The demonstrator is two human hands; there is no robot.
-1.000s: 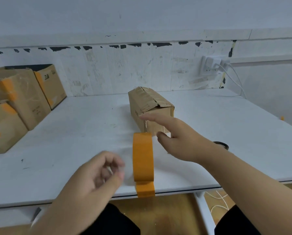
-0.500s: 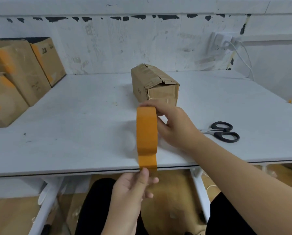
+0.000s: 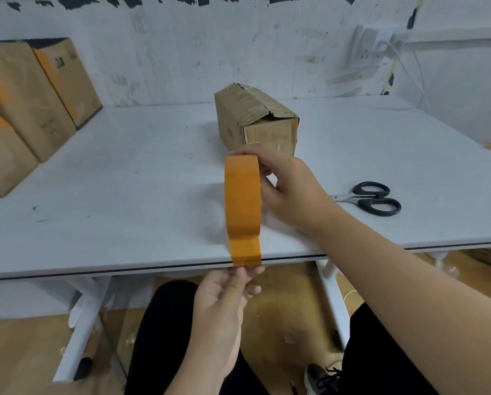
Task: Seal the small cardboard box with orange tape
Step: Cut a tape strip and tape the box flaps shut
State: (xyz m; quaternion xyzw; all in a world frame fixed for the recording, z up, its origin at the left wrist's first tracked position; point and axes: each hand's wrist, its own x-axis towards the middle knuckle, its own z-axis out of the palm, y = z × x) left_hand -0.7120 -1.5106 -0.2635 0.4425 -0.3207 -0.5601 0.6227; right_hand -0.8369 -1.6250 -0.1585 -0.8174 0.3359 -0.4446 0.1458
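On the white table (image 3: 124, 181), w/ a stack of bigger cartons (image 3: 25, 104) sitting at the far left, the small cardboard box (image 3: 255, 121) is lying toward the back, just beyond your hands. Its top flaps are looking rumpled and not fully flat, and no fresh strip is running over the seam yet, so sealing hasn't really begun. You're holding the orange tape roll (image 3: 242, 195) upright on edge w/ your right hand (image 3: 292, 192), fingers curled over the top and thumb side bracing it. Your left hand (image 3: 224, 297) is pinching the loose tape end (image 3: 245, 252) between thumb and fingertips right at the table's front edge, so you're prob. drawing out a length. Scissors (image 3: 372, 198) are waiting to the right, untouched. Left to do, as far as I can judge: pulling enough tape, laying it over the flaps, cutting, pressing down.
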